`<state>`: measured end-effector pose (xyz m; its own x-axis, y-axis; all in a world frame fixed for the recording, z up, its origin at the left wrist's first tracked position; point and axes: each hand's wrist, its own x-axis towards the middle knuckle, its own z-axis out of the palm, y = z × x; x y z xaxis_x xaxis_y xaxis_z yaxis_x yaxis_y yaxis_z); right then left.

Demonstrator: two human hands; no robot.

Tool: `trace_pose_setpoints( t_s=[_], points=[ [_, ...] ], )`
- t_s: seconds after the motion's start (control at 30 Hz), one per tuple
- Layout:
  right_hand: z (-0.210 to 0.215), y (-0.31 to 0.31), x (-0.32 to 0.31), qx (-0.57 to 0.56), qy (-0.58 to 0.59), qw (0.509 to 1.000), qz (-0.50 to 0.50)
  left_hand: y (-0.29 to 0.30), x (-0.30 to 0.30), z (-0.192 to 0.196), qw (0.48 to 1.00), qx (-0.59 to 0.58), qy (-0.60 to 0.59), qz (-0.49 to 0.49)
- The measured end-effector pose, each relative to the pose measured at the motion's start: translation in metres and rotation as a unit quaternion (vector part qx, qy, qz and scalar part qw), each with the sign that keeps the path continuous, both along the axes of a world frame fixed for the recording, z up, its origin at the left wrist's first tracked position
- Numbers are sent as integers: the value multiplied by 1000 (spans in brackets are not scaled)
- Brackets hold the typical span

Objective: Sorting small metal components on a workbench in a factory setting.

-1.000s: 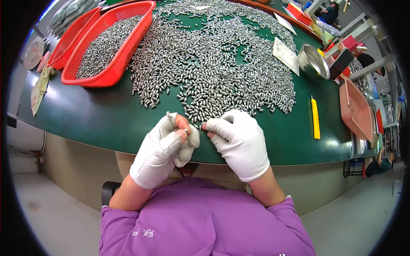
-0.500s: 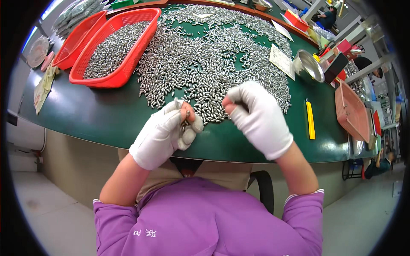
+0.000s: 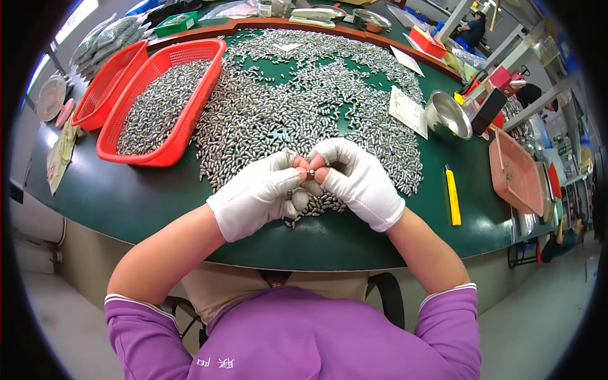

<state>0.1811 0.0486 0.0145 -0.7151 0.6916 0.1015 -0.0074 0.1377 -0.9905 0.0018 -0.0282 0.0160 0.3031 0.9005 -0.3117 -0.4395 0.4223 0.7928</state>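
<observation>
Both my hands wear white gloves with bare fingertips and meet over the near edge of a wide spread of small silvery metal parts (image 3: 266, 107). Between thumb and finger, my left hand (image 3: 263, 193) pinches a small metal part (image 3: 310, 173). My right hand (image 3: 360, 180) grips the same part from the other side, thumb and forefinger closed on it. The left hand's lower fingers curl under, and whether they hold more parts is hidden. A red plastic basket (image 3: 104, 136) heaped with the same parts stands to the left of the hands.
Another red basket (image 3: 82, 114) stands further left, beside a cloth (image 3: 63, 155). On the right lie a yellow cutter (image 3: 452, 196), a steel bowl (image 3: 448, 115), a paper sheet (image 3: 407, 111) and a pink basket (image 3: 516, 177). A raised wooden edge (image 3: 253, 23) borders the table's far side.
My right hand has moved left and down to meet the left hand, which has shifted right. Both now grip one small metal part. The whole view has tilted slightly upward.
</observation>
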Motion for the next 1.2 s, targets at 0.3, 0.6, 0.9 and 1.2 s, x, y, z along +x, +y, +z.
trace_pose_setpoints(
  t_s=[0.3,0.6,0.9,1.2],
  points=[
    [-6,6,3,-124,58,991,2,18,1,-2,996,7,87,-27],
    [-9,-1,3,-203,56,978,-15,12,2,-5,994,-5,109,-11],
    [-2,-10,-1,-243,50,969,-18,7,0,-6,995,3,101,-26],
    [-12,-7,-2,-131,73,989,-11,5,-1,-9,995,10,102,-15]
  ],
)
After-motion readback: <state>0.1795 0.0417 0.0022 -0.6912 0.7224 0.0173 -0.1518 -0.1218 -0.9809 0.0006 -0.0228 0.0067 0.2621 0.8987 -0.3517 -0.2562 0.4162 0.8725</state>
